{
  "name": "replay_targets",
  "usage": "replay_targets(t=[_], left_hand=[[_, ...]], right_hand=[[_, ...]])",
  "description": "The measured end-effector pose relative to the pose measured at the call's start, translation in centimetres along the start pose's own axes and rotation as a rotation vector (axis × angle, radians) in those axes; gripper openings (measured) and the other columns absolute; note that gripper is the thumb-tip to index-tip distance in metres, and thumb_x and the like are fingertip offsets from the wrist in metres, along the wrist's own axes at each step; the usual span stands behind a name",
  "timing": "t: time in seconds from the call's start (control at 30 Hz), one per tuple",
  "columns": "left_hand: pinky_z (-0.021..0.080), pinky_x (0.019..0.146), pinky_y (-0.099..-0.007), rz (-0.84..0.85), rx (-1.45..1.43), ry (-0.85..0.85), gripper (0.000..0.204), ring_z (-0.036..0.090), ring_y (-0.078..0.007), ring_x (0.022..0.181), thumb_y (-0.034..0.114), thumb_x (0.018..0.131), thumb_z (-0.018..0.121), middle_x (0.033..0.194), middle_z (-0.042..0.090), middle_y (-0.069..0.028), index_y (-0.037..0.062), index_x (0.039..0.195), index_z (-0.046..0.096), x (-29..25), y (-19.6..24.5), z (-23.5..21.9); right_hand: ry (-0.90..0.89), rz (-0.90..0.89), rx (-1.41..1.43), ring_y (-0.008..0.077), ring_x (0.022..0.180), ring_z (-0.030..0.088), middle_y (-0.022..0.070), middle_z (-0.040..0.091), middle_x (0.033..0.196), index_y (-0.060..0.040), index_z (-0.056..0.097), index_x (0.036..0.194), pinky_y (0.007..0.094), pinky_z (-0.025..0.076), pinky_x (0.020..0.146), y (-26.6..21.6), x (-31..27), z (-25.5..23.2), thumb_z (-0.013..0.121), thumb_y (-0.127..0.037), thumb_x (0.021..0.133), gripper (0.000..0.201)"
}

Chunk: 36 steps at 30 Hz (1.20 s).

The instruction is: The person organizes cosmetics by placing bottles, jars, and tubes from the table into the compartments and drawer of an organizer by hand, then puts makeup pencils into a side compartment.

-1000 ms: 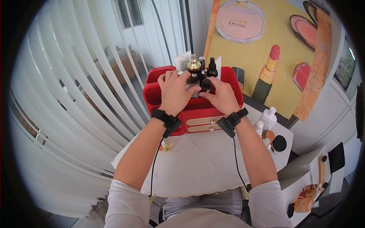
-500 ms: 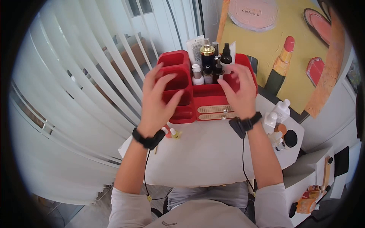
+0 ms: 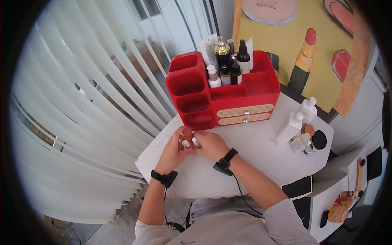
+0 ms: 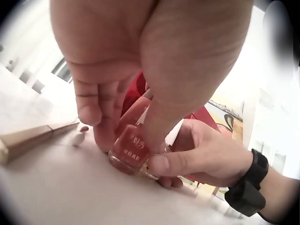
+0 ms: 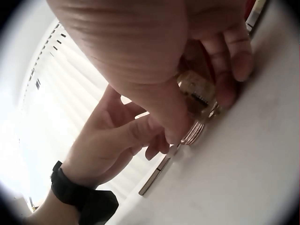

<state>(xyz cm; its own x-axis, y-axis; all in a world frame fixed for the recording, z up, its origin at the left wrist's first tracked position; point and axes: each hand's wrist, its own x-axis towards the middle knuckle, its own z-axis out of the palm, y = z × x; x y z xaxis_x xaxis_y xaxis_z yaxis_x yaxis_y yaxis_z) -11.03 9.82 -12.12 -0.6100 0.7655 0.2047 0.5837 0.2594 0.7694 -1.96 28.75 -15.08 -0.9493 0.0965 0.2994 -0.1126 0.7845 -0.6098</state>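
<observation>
Both hands meet on the white table (image 3: pixel 253 155), just in front of the red organizer's (image 3: pixel 245 96) left end. My left hand (image 3: pixel 182 141) pinches a small pink nail polish bottle (image 4: pixel 131 147) between thumb and fingers, and the bottle stands on the table. Beside it, my right hand (image 3: pixel 199 141) curls its thumb and fingers round a small clear bottle (image 5: pixel 199 91) of yellowish liquid. The two hands touch. In the head view only the pink bottle (image 3: pixel 187 134) and two white caps show between the fingers.
Several dark and white bottles (image 3: pixel 222 63) stand in the organizer's back compartment. White bottles (image 3: pixel 292 127) and small jars (image 3: pixel 317 141) crowd the table's right end. A thin stick (image 4: pixel 33 138) lies near my left hand. Vertical blinds (image 3: pixel 81 102) hang left, and a cosmetics painting (image 3: pixel 294 49) leans behind.
Both hands left the bottles in the organizer, dropped to the table in front of its left end, and took hold of the two small bottles there.
</observation>
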Motion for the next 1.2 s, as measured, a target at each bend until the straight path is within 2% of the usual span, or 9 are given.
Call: replay_targets(t=[0.13, 0.17, 0.3, 0.47, 0.73, 0.93, 1.0, 1.13, 1.2], left_hand=[[0.057, 0.077, -0.0266, 0.076, -0.075, 0.010, 0.071, 0.065, -0.0123, 0.097, -0.011, 0.085, 0.078, 0.118, 0.061, -0.0054, 0.0071, 0.146, 0.047, -0.3, 1.1, 1.9], [0.058, 0.083, -0.0270, -0.003, -0.119, -0.036, 0.073, 0.065, -0.0128, 0.096, -0.012, 0.085, 0.078, 0.115, 0.059, -0.0039, 0.0068, 0.148, 0.046, -0.3, 2.2, 2.0], [0.058, 0.084, -0.0278, 0.110, -0.199, -0.113, 0.074, 0.066, -0.0125, 0.099, -0.013, 0.084, 0.079, 0.116, 0.059, -0.0035, 0.0068, 0.148, 0.047, 0.0, 1.2, 3.0], [0.062, 0.087, -0.0289, 0.075, -0.271, -0.107, 0.069, 0.066, -0.0125, 0.100, -0.013, 0.082, 0.081, 0.137, 0.054, -0.0089, 0.0027, 0.144, 0.056, -0.1, 2.5, 3.9], [0.065, 0.070, -0.0255, -0.094, -0.350, -0.130, 0.060, 0.069, -0.0114, 0.101, -0.011, 0.082, 0.083, 0.144, 0.050, -0.0099, -0.0005, 0.137, 0.063, -1.4, 4.5, 4.3], [0.060, 0.062, -0.0228, -0.151, -0.525, -0.102, 0.054, 0.066, -0.0074, 0.077, -0.009, 0.083, 0.084, 0.122, 0.067, -0.0091, -0.0007, 0.133, 0.065, -1.2, 5.1, 5.4], [0.057, 0.059, -0.0222, -0.121, -0.523, -0.101, 0.047, 0.063, -0.0058, 0.070, -0.009, 0.083, 0.085, 0.110, 0.071, -0.0064, -0.0004, 0.125, 0.066, -1.1, 5.8, 5.3], [0.058, 0.060, -0.0228, -0.070, -0.368, -0.142, 0.056, 0.070, -0.0072, 0.079, -0.007, 0.083, 0.086, 0.118, 0.072, -0.0076, -0.0003, 0.133, 0.061, 0.1, 8.6, 4.0], [0.054, 0.059, -0.0219, 0.188, -0.145, -0.018, 0.058, 0.067, -0.0054, 0.079, -0.008, 0.081, 0.087, 0.116, 0.072, -0.0065, 0.0013, 0.133, 0.061, 2.1, 11.5, 2.8]], right_hand=[[0.004, -0.054, 0.013, 0.0380, 0.098, 0.070, 0.0142, 0.069, 0.109, -0.0062, 0.064, 0.116, 0.0488, 0.057, 0.085, 0.6, -2.0, -0.7, 0.081, -0.032, 0.087, 0.043], [0.019, -0.031, 0.007, 0.0377, 0.098, 0.070, 0.0140, 0.069, 0.109, -0.0069, 0.065, 0.116, 0.0489, 0.057, 0.085, 0.5, -2.4, -0.9, 0.080, -0.029, 0.086, 0.040], [0.029, -0.013, -0.017, 0.0355, 0.098, 0.070, 0.0114, 0.068, 0.108, -0.0098, 0.068, 0.112, 0.0487, 0.057, 0.086, 0.9, -3.1, -2.1, 0.079, -0.021, 0.085, 0.032], [-0.023, -0.078, -0.027, 0.0334, 0.101, 0.071, 0.0088, 0.069, 0.116, -0.0090, 0.070, 0.106, 0.0478, 0.058, 0.085, 0.4, -4.5, -3.2, 0.080, -0.017, 0.084, 0.025], [-0.017, -0.081, 0.031, 0.0293, 0.098, 0.072, 0.0049, 0.072, 0.107, -0.0121, 0.072, 0.099, 0.0461, 0.058, 0.082, 1.0, -6.4, -3.5, 0.079, -0.024, 0.084, 0.020], [0.053, 0.004, 0.153, 0.0305, 0.090, 0.073, 0.0047, 0.074, 0.102, -0.0130, 0.072, 0.099, 0.0437, 0.058, 0.078, 0.6, -8.0, -4.3, 0.080, -0.028, 0.084, 0.023], [0.119, 0.005, 0.145, 0.0326, 0.089, 0.073, 0.0070, 0.073, 0.098, -0.0120, 0.074, 0.109, 0.0417, 0.058, 0.076, 0.3, -8.5, -4.9, 0.087, -0.026, 0.080, 0.034], [0.211, -0.014, 0.088, 0.0337, 0.088, 0.072, 0.0073, 0.072, 0.100, -0.0115, 0.073, 0.109, 0.0413, 0.059, 0.074, -0.8, -8.4, -7.4, 0.087, -0.022, 0.080, 0.033], [0.378, -0.119, -0.052, 0.0336, 0.083, 0.071, 0.0073, 0.069, 0.104, -0.0128, 0.069, 0.110, 0.0433, 0.058, 0.072, -2.1, -6.9, -10.5, 0.084, -0.023, 0.081, 0.035]])
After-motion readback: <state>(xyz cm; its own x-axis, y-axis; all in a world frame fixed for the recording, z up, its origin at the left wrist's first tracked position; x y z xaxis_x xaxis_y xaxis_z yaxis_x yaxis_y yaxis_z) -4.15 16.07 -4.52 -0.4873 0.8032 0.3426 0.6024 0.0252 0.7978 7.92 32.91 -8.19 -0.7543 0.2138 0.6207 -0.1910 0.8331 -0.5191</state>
